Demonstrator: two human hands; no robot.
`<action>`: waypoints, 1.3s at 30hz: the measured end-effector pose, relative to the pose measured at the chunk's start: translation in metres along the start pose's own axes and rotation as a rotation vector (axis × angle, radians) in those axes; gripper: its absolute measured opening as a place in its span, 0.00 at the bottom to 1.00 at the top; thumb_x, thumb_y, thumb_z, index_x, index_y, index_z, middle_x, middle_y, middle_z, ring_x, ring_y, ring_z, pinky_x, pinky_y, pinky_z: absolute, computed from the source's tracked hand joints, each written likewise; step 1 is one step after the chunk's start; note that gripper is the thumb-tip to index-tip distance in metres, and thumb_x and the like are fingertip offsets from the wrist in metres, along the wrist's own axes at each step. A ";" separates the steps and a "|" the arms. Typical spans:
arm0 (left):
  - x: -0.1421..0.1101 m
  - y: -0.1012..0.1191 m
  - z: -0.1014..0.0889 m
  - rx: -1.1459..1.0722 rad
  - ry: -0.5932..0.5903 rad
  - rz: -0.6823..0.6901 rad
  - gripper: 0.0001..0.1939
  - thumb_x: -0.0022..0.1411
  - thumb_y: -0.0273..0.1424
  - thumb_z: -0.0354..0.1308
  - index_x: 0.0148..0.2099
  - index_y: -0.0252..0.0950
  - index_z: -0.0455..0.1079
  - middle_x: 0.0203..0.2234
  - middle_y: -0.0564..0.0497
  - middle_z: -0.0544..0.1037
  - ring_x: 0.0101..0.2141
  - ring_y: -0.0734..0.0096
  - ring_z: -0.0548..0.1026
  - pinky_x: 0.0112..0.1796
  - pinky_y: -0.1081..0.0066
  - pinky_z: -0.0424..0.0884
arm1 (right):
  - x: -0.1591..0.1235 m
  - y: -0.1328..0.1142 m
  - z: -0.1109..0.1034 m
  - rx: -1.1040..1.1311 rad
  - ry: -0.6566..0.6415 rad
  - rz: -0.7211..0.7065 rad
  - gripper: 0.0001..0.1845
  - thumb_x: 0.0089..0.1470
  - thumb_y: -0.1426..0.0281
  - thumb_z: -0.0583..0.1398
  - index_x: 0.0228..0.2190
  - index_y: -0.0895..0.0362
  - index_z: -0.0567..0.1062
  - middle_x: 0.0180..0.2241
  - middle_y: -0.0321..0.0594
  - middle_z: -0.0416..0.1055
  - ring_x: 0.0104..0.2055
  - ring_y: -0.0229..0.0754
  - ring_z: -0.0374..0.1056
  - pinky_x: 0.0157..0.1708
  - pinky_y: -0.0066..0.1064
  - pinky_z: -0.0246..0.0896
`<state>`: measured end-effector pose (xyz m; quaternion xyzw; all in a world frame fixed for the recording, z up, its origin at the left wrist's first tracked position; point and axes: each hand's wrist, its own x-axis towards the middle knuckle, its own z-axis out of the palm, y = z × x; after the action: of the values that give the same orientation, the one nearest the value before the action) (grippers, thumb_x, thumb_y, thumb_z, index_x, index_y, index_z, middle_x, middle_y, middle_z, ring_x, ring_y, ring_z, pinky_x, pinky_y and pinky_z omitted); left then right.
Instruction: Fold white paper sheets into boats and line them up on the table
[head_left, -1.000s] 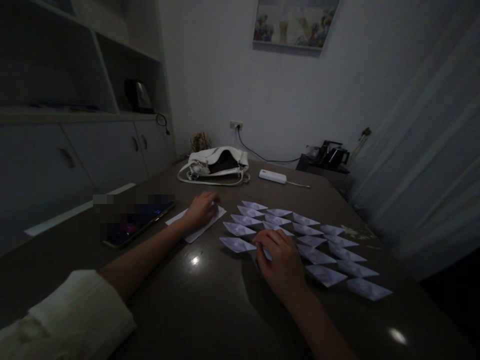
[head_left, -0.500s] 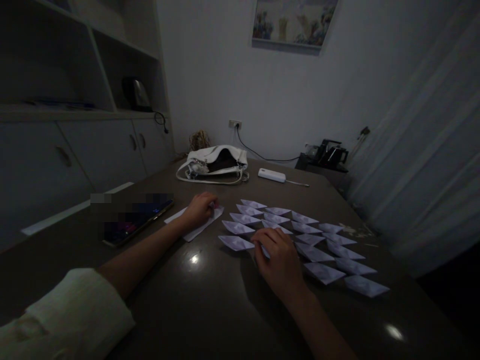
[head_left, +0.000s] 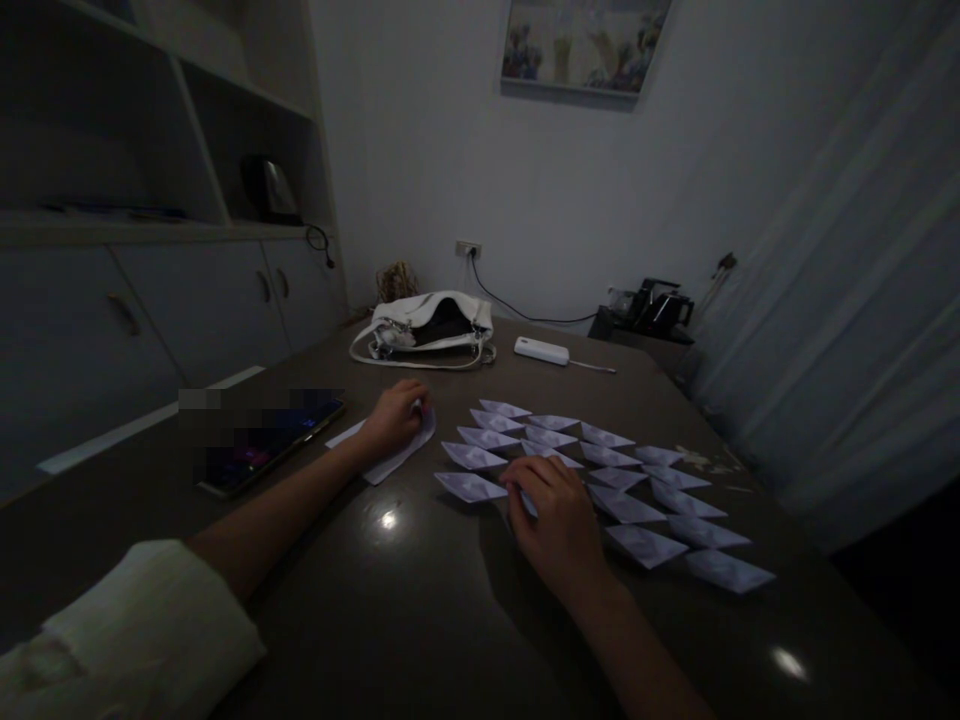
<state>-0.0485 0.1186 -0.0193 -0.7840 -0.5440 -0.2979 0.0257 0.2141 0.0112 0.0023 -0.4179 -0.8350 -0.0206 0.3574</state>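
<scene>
Table (head_left: pixel 375 610), one, dark, smooth, glossy, with light spots reflecting. Cabinet unit (head_left: pixel 187 300), one, pale flat doors, three curved handles visible, left of the handbag. Framed picture (head_left: pixel 585 45), one, rectangular, on the wall above and right of the handbag. Handbag (head_left: pixel 403 312), one, white, leather-looking, slouched, mouth gaping, strap lying in front. Paper sheet (head_left: pixel 391 464), white, flat with its right edge curling up, on the handbag's near side; left hand (head_left: pixel 395 415) over it, fingers curled, pinching that edge. Phone (head_left: pixel 279 440), one, slab-shaped, screen lit, nearer and left of the handbag. Power bank (head_left: pixel 541 351), one, white, rounded, short cable, just right of the handbag. Paper boats (head_left: pixel 626 504), about nineteen visible, white, crisp-folded, pointed ends, in rough columns nearer and right of the handbag. Right hand (head_left: pixel 555 520) bent over one, partly covering it; can't tell if gripping.
</scene>
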 end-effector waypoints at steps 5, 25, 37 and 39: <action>-0.001 -0.001 0.001 0.064 0.015 -0.050 0.10 0.48 0.20 0.49 0.30 0.39 0.66 0.34 0.47 0.73 0.40 0.59 0.70 0.41 0.64 0.67 | 0.000 0.001 0.001 0.007 -0.002 -0.003 0.09 0.55 0.78 0.55 0.32 0.57 0.74 0.35 0.40 0.72 0.40 0.45 0.65 0.42 0.38 0.57; -0.006 0.012 -0.009 0.234 0.093 -0.164 0.09 0.55 0.24 0.51 0.38 0.39 0.67 0.45 0.43 0.70 0.49 0.51 0.66 0.47 0.55 0.61 | 0.000 0.000 0.002 -0.013 -0.003 0.000 0.08 0.55 0.78 0.55 0.32 0.57 0.73 0.35 0.40 0.72 0.40 0.46 0.65 0.41 0.37 0.57; -0.006 0.015 -0.011 0.234 0.089 -0.211 0.08 0.56 0.25 0.51 0.39 0.39 0.68 0.42 0.44 0.71 0.48 0.52 0.67 0.44 0.58 0.64 | 0.000 -0.001 0.000 0.011 0.003 0.004 0.09 0.55 0.78 0.55 0.32 0.57 0.73 0.35 0.40 0.72 0.40 0.46 0.65 0.42 0.38 0.57; -0.006 0.015 -0.011 0.228 0.085 -0.219 0.09 0.57 0.25 0.51 0.40 0.39 0.68 0.42 0.44 0.72 0.47 0.53 0.68 0.44 0.58 0.64 | -0.001 -0.001 0.000 0.015 0.001 0.005 0.08 0.55 0.78 0.55 0.31 0.57 0.73 0.34 0.40 0.72 0.40 0.46 0.65 0.42 0.38 0.57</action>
<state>-0.0419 0.1034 -0.0086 -0.6986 -0.6550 -0.2682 0.1050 0.2137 0.0106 0.0020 -0.4174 -0.8338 -0.0134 0.3611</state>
